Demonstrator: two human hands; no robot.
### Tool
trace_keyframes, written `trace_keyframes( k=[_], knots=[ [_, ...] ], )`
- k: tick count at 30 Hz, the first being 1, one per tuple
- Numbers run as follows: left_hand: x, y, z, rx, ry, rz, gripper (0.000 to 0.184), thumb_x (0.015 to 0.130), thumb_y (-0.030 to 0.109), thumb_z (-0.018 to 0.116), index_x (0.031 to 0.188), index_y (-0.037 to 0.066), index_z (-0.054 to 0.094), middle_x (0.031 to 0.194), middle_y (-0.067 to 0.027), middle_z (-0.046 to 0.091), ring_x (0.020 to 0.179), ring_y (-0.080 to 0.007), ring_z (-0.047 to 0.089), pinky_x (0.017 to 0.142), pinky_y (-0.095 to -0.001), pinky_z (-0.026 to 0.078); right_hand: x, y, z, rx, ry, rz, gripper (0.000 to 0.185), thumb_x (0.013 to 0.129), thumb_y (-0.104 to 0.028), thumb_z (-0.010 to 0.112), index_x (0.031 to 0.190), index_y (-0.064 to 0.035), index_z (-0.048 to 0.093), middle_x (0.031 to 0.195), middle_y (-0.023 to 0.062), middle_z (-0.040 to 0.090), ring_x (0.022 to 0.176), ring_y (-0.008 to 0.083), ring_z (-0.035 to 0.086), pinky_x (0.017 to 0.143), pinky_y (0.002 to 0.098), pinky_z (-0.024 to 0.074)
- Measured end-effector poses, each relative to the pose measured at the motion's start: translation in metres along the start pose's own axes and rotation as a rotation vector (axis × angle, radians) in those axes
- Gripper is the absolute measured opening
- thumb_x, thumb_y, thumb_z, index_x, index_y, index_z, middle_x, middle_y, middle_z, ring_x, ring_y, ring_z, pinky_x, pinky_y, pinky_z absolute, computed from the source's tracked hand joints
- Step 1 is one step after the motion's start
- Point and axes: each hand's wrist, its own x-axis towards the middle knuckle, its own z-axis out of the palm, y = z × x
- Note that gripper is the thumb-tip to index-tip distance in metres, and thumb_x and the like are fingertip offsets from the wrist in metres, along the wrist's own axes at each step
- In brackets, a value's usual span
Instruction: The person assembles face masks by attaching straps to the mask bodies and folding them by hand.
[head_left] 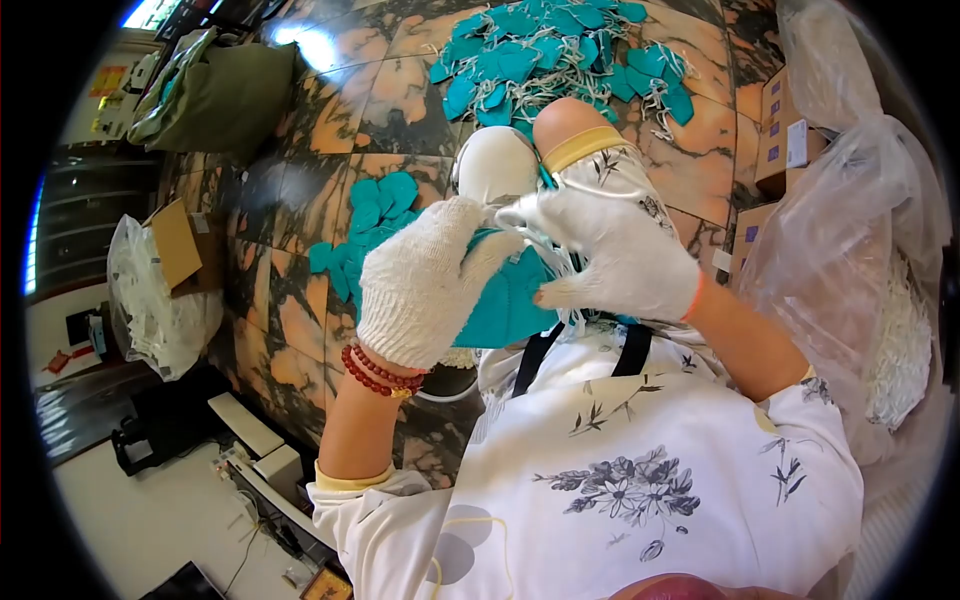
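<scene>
Both hands wear white knitted gloves and meet above my lap. My left hand [415,285] is closed, its thumb and fingers pinching the upper edge of a teal fabric piece [505,305]. The piece hangs below the fingers, partly covered by the glove. My right hand [630,250] curls over white cords [545,245] beside it, fingertips near those of the left hand and thumb by the piece's right edge. Just what the right fingertips pinch is hidden. More white cords hang over my lap under the right hand.
On the marble floor ahead lies a large heap of teal pieces with white cords [540,55]. Loose teal pieces [385,205] lie at the left. Cardboard boxes [785,140] and a clear plastic bag [820,240] stand right; an olive bag [215,90] and open carton [185,245] stand left.
</scene>
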Motion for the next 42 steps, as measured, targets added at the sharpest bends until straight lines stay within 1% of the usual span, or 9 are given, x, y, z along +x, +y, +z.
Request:
trace_keyframes(
  k=[4,12,22,24,27,29,34,38,42],
  knots=[
    [-0.005,-0.004,-0.006,-0.085,-0.035,-0.093,0.017,0.092,0.021,0.070,0.093,0.005,0.066,0.080,-0.0098,0.067,0.067,-0.0211,0.065,0.062,-0.0307,0.051,-0.006,0.006,-0.006,-0.267,-0.085,-0.048,0.031,0.091,-0.009,0.064,0.122,-0.0023,0.064,0.100,0.0137,0.067,0.093,0.0235,0.065,0.086,0.0337,0.0509],
    [-0.023,0.006,0.011,-0.526,-0.154,-0.116,0.017,0.093,0.018,0.069,0.103,0.005,0.067,0.083,-0.0149,0.067,0.076,-0.0282,0.069,0.068,-0.0340,0.054,-0.027,-0.042,-0.008,1.041,-0.136,0.137,0.016,0.101,-0.014,0.057,0.112,-0.0019,0.060,0.099,0.0070,0.064,0.091,0.0130,0.058,0.082,0.0283,0.0481],
    [-0.069,0.026,-0.025,-0.405,-0.520,0.106,0.024,0.091,0.036,0.067,0.089,0.012,0.068,0.080,-0.0057,0.062,0.074,-0.0263,0.066,0.061,-0.0358,0.051,-0.078,-0.068,-0.039,0.521,-0.627,0.175,0.020,0.092,-0.014,0.069,0.110,-0.0068,0.069,0.091,0.0063,0.068,0.083,0.0232,0.068,0.075,0.0326,0.0529],
    [-0.082,0.013,-0.024,-0.235,-0.440,0.159,0.016,0.091,0.028,0.067,0.090,0.012,0.068,0.080,-0.0056,0.061,0.073,-0.0236,0.066,0.062,-0.0345,0.053,-0.112,-0.046,-0.057,0.413,-0.462,0.165,0.026,0.092,-0.015,0.069,0.116,-0.0066,0.066,0.089,0.0082,0.069,0.079,0.0209,0.069,0.069,0.0312,0.0537],
    [-0.104,-0.051,-0.052,-0.424,0.008,-0.554,0.007,0.089,0.001,0.062,0.088,0.002,0.068,0.082,-0.0082,0.068,0.068,-0.0187,0.067,0.063,-0.0295,0.054,-0.112,-0.038,-0.081,0.486,-0.071,0.335,0.034,0.093,-0.019,0.068,0.122,-0.0051,0.059,0.087,0.0108,0.066,0.070,0.0161,0.064,0.059,0.0266,0.0524],
    [-0.097,-0.032,-0.052,-0.393,-0.077,-0.336,0.006,0.090,0.004,0.065,0.087,0.000,0.068,0.079,-0.0101,0.069,0.070,-0.0191,0.068,0.062,-0.0296,0.053,-0.113,-0.048,-0.087,0.639,0.245,0.570,0.039,0.093,-0.023,0.066,0.125,-0.0036,0.054,0.086,0.0123,0.064,0.062,0.0124,0.060,0.051,0.0227,0.0507],
    [-0.069,-0.018,-0.036,-0.362,-0.213,-0.030,0.013,0.087,0.017,0.074,0.087,0.006,0.069,0.079,-0.0109,0.066,0.069,-0.0267,0.067,0.063,-0.0351,0.053,-0.004,-0.035,-0.022,0.622,-0.068,-0.278,0.086,0.066,-0.021,0.094,0.137,-0.0014,0.049,0.126,0.0159,0.063,0.117,0.0301,0.059,0.107,0.0456,0.0395],
    [-0.059,0.002,-0.051,-0.278,-0.217,0.115,0.018,0.084,0.024,0.077,0.090,0.009,0.069,0.083,-0.0100,0.066,0.073,-0.0294,0.067,0.063,-0.0372,0.054,0.028,-0.058,0.010,0.470,-0.508,-0.160,0.080,0.077,-0.021,0.086,0.142,-0.0025,0.043,0.135,0.0153,0.053,0.120,0.0203,0.055,0.096,0.0348,0.0481],
    [-0.064,-0.008,-0.055,-0.365,-0.119,0.058,0.021,0.086,0.024,0.077,0.090,0.006,0.066,0.080,-0.0105,0.063,0.073,-0.0285,0.065,0.062,-0.0348,0.052,0.025,-0.043,0.008,0.109,-0.986,0.189,0.039,0.090,-0.027,0.076,0.120,-0.0041,0.065,0.096,0.0121,0.069,0.091,0.0147,0.067,0.080,0.0299,0.0532]
  ],
)
